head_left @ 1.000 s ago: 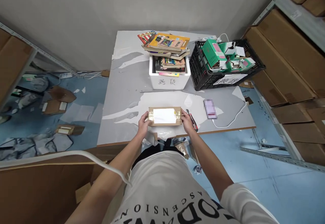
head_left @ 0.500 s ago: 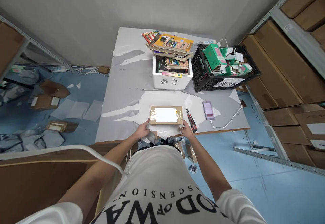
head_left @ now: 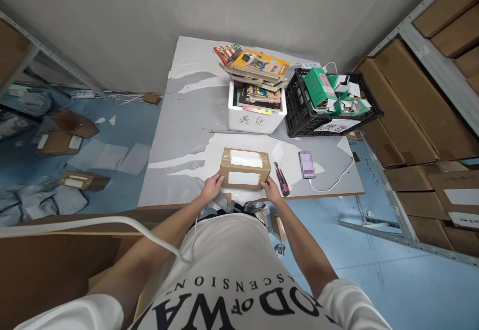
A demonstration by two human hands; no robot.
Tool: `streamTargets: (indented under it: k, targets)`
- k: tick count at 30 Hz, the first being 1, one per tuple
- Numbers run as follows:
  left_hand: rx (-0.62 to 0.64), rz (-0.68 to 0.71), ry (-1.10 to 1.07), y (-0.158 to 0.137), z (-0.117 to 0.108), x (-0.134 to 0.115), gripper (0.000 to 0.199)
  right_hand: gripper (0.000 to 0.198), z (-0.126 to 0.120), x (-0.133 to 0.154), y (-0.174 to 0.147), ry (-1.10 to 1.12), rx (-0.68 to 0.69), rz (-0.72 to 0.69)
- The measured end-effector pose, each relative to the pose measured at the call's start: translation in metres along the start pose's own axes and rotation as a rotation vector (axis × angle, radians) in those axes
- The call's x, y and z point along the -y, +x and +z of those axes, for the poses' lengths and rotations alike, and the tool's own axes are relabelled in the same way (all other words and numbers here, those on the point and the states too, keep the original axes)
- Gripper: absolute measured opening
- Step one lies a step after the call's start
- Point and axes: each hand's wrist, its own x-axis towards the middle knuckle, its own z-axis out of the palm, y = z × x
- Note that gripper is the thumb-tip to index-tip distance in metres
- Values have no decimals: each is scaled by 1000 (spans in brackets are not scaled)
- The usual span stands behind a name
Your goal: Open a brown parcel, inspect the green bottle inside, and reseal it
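Note:
A small brown cardboard box with clear tape and white labels on two faces is held at the table's front edge. My left hand grips its lower left end, fingers closed against the cardboard. At the opposite end, my right hand pinches the lower right corner. The box is tilted, so both its top and its near face show. Just right of my right hand lies a red and black utility knife. The undersides of the fingers are hidden.
On the table, a white bin holds stacked books. Beside it stands a black crate of green boxes. A phone with a cable lies right. Shelves of cartons flank the right; parcels lie on the left floor.
Both hands have tipped the box, so its near labelled face now shows below the top one. The camera view has shifted slightly.

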Motion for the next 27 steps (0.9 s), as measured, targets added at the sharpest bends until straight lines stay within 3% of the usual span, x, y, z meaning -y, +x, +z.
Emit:
streamTargets:
  k: [6, 11, 15, 18, 23, 27]
  targets:
    - [-62, -18, 120, 1, -8, -16, 45, 43, -9, 22, 5, -112, -29, 1]
    - [-110, -152, 147, 6, -7, -12, 52, 39, -10, 28, 15, -149, -33, 67]
    - [-138, -261, -58, 11, -2, 4, 42, 42, -3, 20, 17, -52, -17, 136]
    - [-113, -241, -295, 13, 3, 17, 32, 47, 1, 13, 17, 82, 16, 240]
    - [41, -96, -515, 13, 4, 29, 46, 43, -1, 8, 16, 303, 70, 339]
    - [105, -113, -529, 5, -1, 30, 61, 50, -7, -5, 11, 261, 36, 319]
